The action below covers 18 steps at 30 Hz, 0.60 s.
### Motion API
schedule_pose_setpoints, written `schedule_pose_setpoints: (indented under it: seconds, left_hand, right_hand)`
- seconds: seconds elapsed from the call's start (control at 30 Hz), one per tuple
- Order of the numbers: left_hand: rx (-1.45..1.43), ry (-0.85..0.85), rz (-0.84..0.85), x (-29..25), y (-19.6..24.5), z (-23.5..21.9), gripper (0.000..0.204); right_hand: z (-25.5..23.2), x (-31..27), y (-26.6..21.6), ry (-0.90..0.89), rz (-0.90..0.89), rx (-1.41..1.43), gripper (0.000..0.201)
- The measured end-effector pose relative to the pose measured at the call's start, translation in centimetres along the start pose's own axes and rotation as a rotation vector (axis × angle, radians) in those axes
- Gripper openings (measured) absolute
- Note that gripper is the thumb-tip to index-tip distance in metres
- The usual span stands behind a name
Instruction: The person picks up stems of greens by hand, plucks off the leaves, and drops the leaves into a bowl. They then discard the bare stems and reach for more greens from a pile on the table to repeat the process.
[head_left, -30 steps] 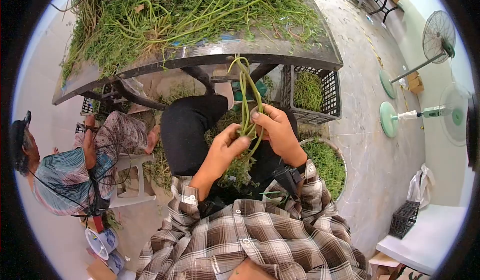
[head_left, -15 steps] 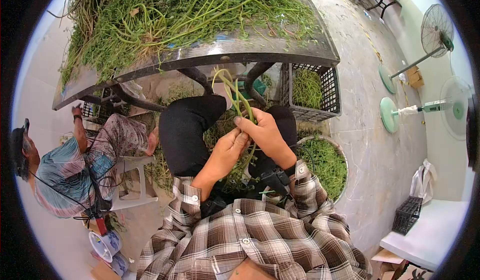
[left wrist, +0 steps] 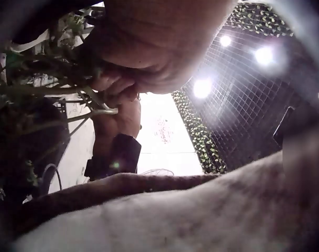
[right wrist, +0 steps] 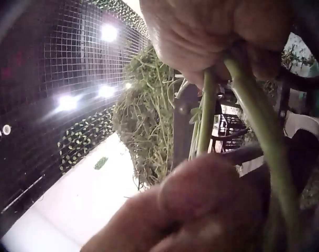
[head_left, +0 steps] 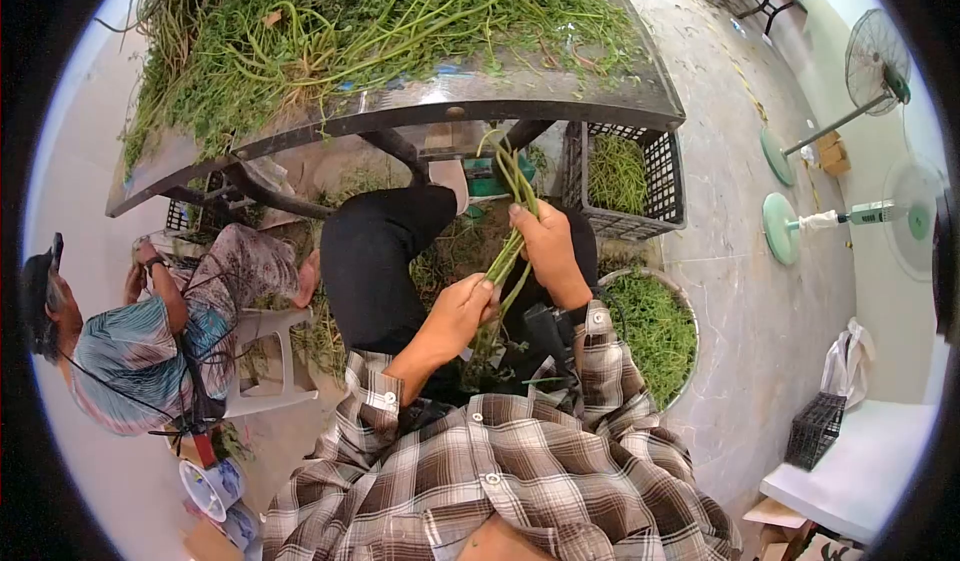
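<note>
Over the lap in the head view, my left hand (head_left: 455,313) grips a small bunch of long green stems (head_left: 507,257) at its lower part. Higher on the same bunch, my right hand (head_left: 548,246) pinches the stems between thumb and fingers. Their bent upper ends (head_left: 508,161) rise beyond the right hand, while leafy ends (head_left: 487,346) hang below the left. Close up in the right wrist view, a thick smooth stem (right wrist: 267,131) runs down from the curled right fingers (right wrist: 201,42). Dark leaves (left wrist: 23,136) crowd the left side of the left wrist view.
A heap of leafy stems (head_left: 380,31) covers the table (head_left: 560,113) ahead. Under its right end stands a black crate (head_left: 625,223) holding stems. A round basket (head_left: 692,331) of greens sits right of the knees. Another person (head_left: 140,351) sits at left; fans (head_left: 780,229) stand at right.
My hands were together on the stems half a second ago. Now they are apart, the right farther up and to the right, with a length of stems between them.
</note>
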<state>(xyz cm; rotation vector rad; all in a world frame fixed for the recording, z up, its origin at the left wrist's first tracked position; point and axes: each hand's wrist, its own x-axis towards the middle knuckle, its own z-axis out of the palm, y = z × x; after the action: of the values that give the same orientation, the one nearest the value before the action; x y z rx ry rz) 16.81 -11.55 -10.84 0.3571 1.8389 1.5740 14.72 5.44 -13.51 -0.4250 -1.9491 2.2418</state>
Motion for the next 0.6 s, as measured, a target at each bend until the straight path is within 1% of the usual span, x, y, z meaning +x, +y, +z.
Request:
schedule_pose_setpoints:
  seconds: [0.03, 0.17, 0.23, 0.27, 0.33, 0.37, 0.43, 0.47, 0.53, 0.57, 0.6]
  left_hand:
    - [-0.046, -0.011, -0.036, 0.0, -0.1, -0.2, 0.028]
    - [-0.073, 0.019, -0.048, -0.3, 0.2, -0.8, 0.026]
    - [-0.192, 0.018, -0.124, -0.6, 0.5, -0.9, 0.026]
    - [-0.192, 0.018, -0.125, -0.8, 0.5, -1.0, 0.026]
    - [-0.22, 0.017, -0.166, -1.0, 0.6, -1.1, 0.026]
    - [-0.22, 0.018, -0.165, -1.1, 0.8, -1.2, 0.026]
    - [-0.232, 0.017, -0.23, -1.4, 1.3, -1.3, 0.026]
    - [-0.233, 0.019, -0.229, -1.5, 1.2, -1.3, 0.026]
    - [-0.221, 0.037, -0.223, -1.6, 1.0, -1.2, 0.026]
    - [-0.221, 0.038, -0.221, -1.7, 0.8, -1.1, 0.026]
    - [-0.225, 0.039, -0.222, -1.8, 0.3, -0.9, 0.026]
  right_hand:
    - [0.1, 0.3, 0.3, -0.014, -0.011, -0.02, 0.023]
    - [0.5, 1.1, 1.7, -0.026, -0.038, -0.079, 0.026]
    - [0.7, 1.7, 2.5, -0.026, -0.07, -0.133, 0.028]
    - [0.6, 1.9, 2.7, -0.026, -0.069, -0.132, 0.028]
    - [0.5, 2.1, 3.0, -0.033, 0.003, -0.1, 0.029]
    - [0.6, 2.2, 3.0, -0.034, 0.002, -0.1, 0.029]
    - [0.7, 2.2, 3.1, -0.002, -0.01, -0.138, 0.029]
    - [0.6, 2.3, 3.0, -0.003, -0.011, -0.139, 0.029]
    - [0.3, 2.6, 2.8, 0.029, 0.062, -0.122, 0.029]
    - [0.2, 3.1, 3.7, 0.058, 0.022, -0.147, 0.03]
    - [-0.1, 3.5, 4.0, 0.058, 0.021, -0.148, 0.03]
